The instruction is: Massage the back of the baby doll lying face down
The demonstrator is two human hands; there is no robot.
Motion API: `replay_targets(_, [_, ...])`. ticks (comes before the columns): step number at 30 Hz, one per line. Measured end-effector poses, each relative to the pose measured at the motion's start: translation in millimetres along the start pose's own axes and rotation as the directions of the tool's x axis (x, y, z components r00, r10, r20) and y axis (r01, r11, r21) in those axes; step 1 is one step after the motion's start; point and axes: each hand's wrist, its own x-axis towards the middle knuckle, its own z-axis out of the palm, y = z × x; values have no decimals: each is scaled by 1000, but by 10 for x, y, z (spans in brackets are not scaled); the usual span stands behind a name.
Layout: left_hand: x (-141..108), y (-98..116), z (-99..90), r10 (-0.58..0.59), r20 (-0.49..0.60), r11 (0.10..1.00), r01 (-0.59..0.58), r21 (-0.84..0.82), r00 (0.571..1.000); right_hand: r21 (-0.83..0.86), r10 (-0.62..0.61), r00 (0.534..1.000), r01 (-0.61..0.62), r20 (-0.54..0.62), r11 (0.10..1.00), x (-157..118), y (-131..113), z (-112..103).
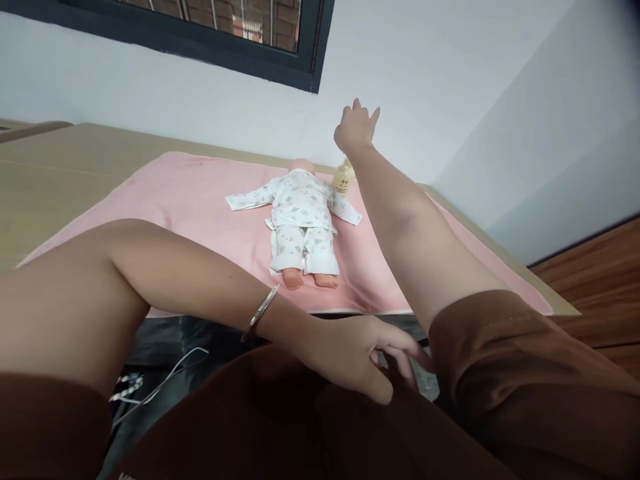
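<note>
A baby doll in a white patterned top (301,200) and matching trousers lies on a pink cloth (200,193), its bare feet toward me. Beside its head and sleeve stands a pale yellow bottle (343,180). My right hand (356,125) is raised beyond the bottle, against the white wall in the view, fingers apart and nothing seen in it. Low in front of my body, at the near edge of the cloth, my left hand (367,353) hangs with loosely bent, parted fingers and holds nothing visible. A silver bangle (260,312) circles my left wrist.
Under the cloth is a light wooden table (75,150) against the white wall. A dark-framed window (280,57) is at the top. Brown wooden panels (600,280) stand at the right. A white cable (170,377) hangs below the table's near edge.
</note>
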Motion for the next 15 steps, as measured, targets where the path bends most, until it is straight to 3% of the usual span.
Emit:
replay_targets(7, [-181,148,127,240,-51,900,-203,387,969,125,-17,996,28,-88,992,60,99,-616])
replay_targets(11, [-295,262,139,240,-72,769,-144,622,968,145,21,990,-1,-137,989,168,253,-1092])
replay_targets(15, [-423,361,155,233,-17,633,-138,762,972,163,93,979,-63,-180,985,278,454,-1545])
